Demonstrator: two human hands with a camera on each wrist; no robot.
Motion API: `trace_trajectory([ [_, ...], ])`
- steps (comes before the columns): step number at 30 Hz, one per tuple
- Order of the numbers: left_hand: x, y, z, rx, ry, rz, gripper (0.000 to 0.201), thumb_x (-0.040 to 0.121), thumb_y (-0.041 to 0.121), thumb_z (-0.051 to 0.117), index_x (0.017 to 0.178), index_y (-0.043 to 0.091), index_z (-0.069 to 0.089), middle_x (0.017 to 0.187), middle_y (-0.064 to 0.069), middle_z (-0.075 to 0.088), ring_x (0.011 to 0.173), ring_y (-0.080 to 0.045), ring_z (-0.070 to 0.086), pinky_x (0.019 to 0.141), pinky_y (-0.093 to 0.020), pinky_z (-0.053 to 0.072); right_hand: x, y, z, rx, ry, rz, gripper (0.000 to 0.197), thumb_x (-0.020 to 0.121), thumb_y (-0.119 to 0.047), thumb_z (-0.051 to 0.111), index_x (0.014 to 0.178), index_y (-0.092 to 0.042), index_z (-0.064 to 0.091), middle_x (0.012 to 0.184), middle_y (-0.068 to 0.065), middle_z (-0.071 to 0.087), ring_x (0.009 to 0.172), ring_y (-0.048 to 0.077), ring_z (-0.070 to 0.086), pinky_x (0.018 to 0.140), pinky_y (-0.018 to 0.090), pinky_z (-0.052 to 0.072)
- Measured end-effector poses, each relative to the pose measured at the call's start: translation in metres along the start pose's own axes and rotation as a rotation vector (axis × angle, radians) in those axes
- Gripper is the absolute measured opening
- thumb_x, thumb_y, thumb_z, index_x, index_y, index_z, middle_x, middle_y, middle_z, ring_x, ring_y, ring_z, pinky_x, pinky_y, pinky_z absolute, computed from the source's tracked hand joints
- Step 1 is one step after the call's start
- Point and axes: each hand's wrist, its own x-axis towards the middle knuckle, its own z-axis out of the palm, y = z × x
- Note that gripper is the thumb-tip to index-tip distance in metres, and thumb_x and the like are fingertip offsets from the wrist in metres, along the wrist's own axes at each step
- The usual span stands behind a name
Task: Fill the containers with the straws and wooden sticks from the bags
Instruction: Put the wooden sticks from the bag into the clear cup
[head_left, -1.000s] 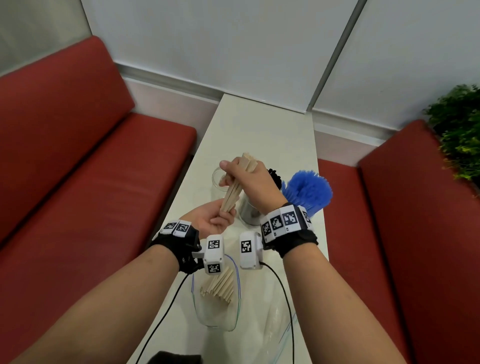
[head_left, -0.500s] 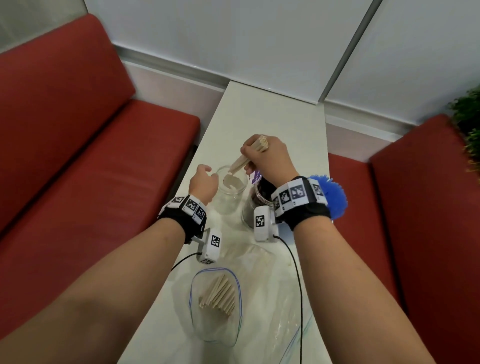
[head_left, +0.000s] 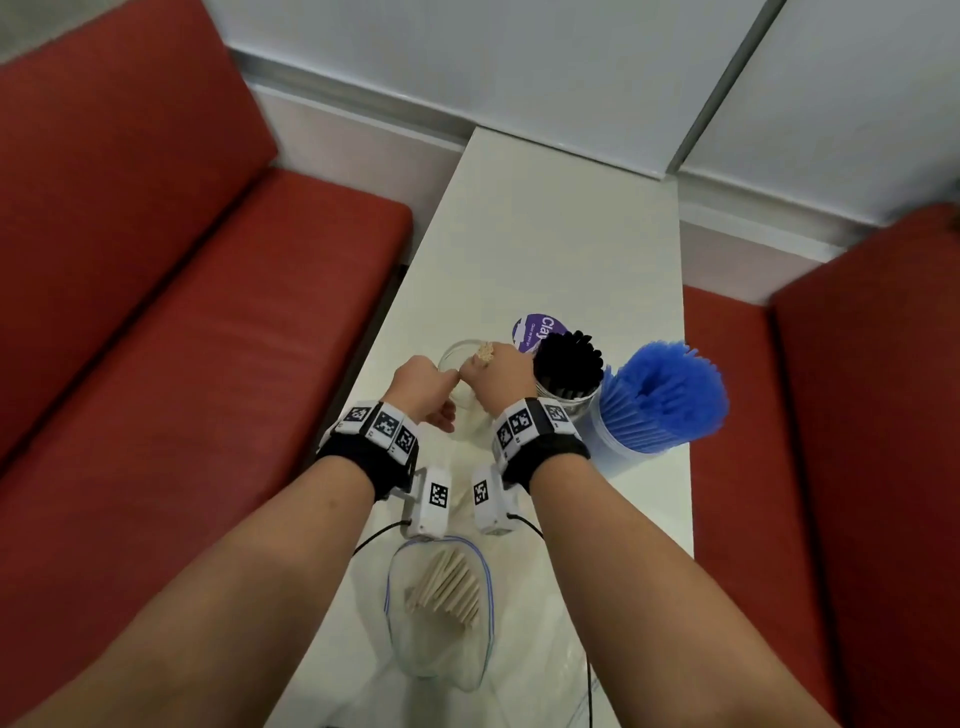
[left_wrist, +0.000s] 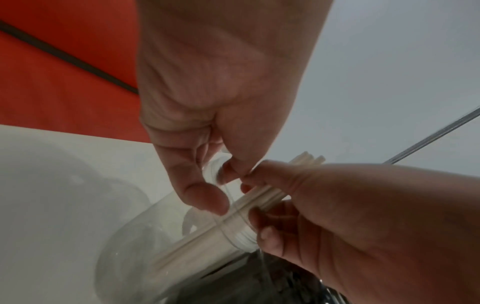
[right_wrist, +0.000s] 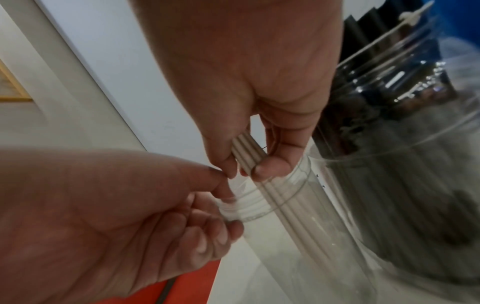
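White table (head_left: 545, 249) between red benches: black and blue straw jars right of the clear jar (head_left: 460, 358) look filled; right hand (head_left: 498, 376) pinches wooden sticks (right_wrist: 249, 152) into it, left hand (head_left: 421, 387) pinching its rim; more sticks bagged (head_left: 441, 587) nearer

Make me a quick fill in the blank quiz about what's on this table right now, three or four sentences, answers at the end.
The right hand lowers a bundle of wooden sticks into a clear ____.
The left hand steadies that container at its ____.
The straws standing nearest the table's right edge are ____.
More wooden sticks lie in a clear ____ near the person.

Answers: jar; rim; blue; bag
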Motion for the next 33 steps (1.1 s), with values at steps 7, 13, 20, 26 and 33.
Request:
trace_trajectory([
  [7,-0.028,0.0,-0.003,-0.185,-0.05,0.009,0.045,0.096,0.036,0.055,0.103,-0.008,0.052,0.076,-0.022,0.06,0.058,-0.034,0.064,0.06,-0.04,0.058,-0.027,0.01,-0.012,0.198,0.105,-0.016,0.042,0.082,-0.036,0.077,0.111,-0.012,0.058,0.099,0.007,0.059,0.072,0.014,0.055,0.055,0.027,0.037],
  [13,-0.053,-0.014,-0.019,0.276,0.076,0.025,0.016,0.099,0.006,0.039,0.095,0.004,0.054,0.082,-0.013,0.06,0.057,-0.023,0.056,0.054,-0.027,0.047,-0.076,0.005,-0.019,0.302,0.147,-0.172,0.025,0.097,-0.036,0.06,0.097,-0.012,0.063,0.077,-0.002,0.063,0.064,0.013,0.059,0.058,0.027,0.044],
  [20,-0.114,-0.074,-0.016,1.275,-0.432,-0.001,0.09,0.071,0.047,0.078,0.146,0.025,0.034,0.141,-0.006,0.051,0.125,-0.026,0.051,0.088,-0.032,0.049,-0.152,0.026,0.03,0.004,-0.779,0.084,0.025,0.093,-0.007,0.059,0.101,0.012,0.072,0.082,0.019,0.072,0.07,0.026,0.07,0.081,0.04,0.063],
  [26,-0.129,-0.121,0.011,1.243,-0.325,0.002,0.033,0.095,0.01,0.053,0.126,0.001,0.06,0.126,-0.015,0.063,0.113,-0.028,0.062,0.089,-0.032,0.051,-0.189,0.042,0.064,-0.328,-0.794,0.011,0.021,0.093,-0.009,0.061,0.1,0.002,0.077,0.095,0.016,0.077,0.094,0.032,0.074,0.089,0.043,0.061],
  [33,-0.148,-0.138,0.01,1.295,-0.515,-0.099,0.096,0.036,0.072,0.084,0.123,0.041,0.056,0.121,0.012,0.064,0.108,-0.017,0.063,0.087,-0.03,0.051,-0.194,0.035,0.053,-0.477,-0.85,-0.084,0.015,0.092,-0.018,0.065,0.088,-0.018,0.079,0.088,0.003,0.078,0.074,0.014,0.065,0.075,0.031,0.056],
])
